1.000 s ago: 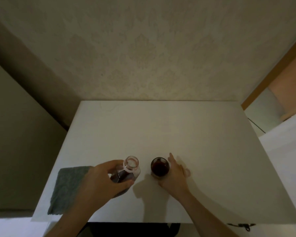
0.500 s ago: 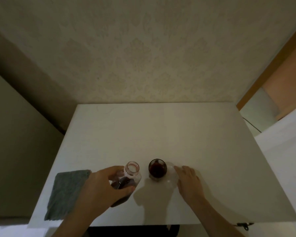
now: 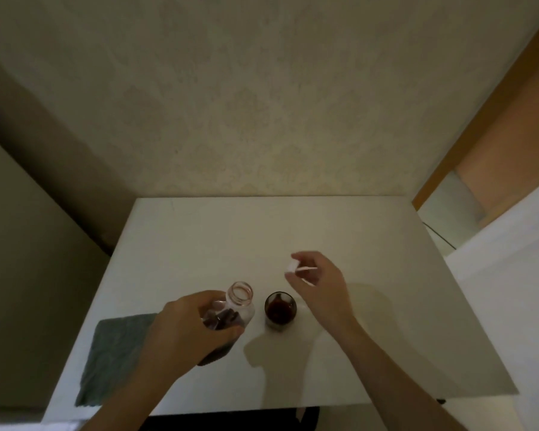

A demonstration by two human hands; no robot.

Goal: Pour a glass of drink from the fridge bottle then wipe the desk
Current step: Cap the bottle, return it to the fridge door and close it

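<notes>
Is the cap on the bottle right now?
No, the bottle mouth is open in the left hand, and the right hand holds the white cap above the desk.

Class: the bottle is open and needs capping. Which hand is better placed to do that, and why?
Right. The right hand holds the white cap above the desk, near the open bottle; the left hand grips the bottle.

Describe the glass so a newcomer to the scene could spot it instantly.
Start at the white desk against the patterned wall and go to its near edge. Between the two hands stands an open bottle held by the left hand, and just right of it the glass. It is the short, dark, round one, holding dark red drink.
</notes>
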